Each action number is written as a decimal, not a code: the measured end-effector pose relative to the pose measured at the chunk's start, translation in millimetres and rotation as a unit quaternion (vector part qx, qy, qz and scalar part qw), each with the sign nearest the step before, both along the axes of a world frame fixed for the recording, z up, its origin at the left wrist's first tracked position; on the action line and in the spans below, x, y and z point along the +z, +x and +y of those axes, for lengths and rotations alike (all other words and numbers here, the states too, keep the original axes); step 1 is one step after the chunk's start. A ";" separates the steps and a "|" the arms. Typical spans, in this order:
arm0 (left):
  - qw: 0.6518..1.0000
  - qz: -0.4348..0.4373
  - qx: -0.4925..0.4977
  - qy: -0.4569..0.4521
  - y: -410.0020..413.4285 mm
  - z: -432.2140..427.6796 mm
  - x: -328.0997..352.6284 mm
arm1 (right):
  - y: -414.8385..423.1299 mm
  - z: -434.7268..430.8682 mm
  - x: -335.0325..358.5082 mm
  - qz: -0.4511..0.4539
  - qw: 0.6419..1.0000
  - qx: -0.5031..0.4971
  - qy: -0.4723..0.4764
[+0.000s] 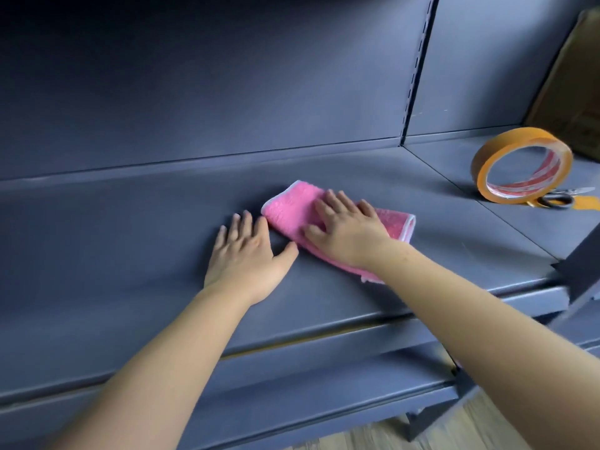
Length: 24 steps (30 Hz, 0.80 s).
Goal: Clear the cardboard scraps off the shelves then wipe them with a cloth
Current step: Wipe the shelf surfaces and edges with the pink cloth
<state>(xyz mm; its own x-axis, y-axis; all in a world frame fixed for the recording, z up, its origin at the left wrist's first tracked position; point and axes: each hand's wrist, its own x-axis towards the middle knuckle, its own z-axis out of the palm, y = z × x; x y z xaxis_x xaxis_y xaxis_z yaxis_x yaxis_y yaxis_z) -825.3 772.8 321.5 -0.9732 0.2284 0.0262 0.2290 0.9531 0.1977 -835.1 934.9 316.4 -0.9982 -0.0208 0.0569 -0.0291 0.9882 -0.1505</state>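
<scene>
Head view: we're on the wiping step. Our right hand (347, 227) lies flat, fingers straight & spread, pressing the folded pink cloth (292, 206) onto the grey shelf (130, 238). The cloth sits about midway between front edge & back panel, nearer this bay's right end. Our left hand (248, 251) is open too, palm down on bare shelf just beside the cloth's left edge, holding nothing.

No cardboard scraps show on this bay, so clearing looks done here.

The next bay to the right holds an orange tape roll (522, 165) standing on edge, scissors (558, 198) at its foot, and a brown cardboard piece (571, 76) leaning at the far back corner.

Next move prob calls for steady downward pressure w/ long strokes toward the left end & back edge, left hand lifted clear. The right bay needs tape, scissors & cardboard moved off first. Can't tell if the lower shelf (292, 384) is wiped.
</scene>
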 end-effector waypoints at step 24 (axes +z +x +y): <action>0.989 -0.050 0.001 0.141 -12.0 -46.6 20.9 | -108.3 -2.3 17.0 -0.064 0.996 -0.056 0.007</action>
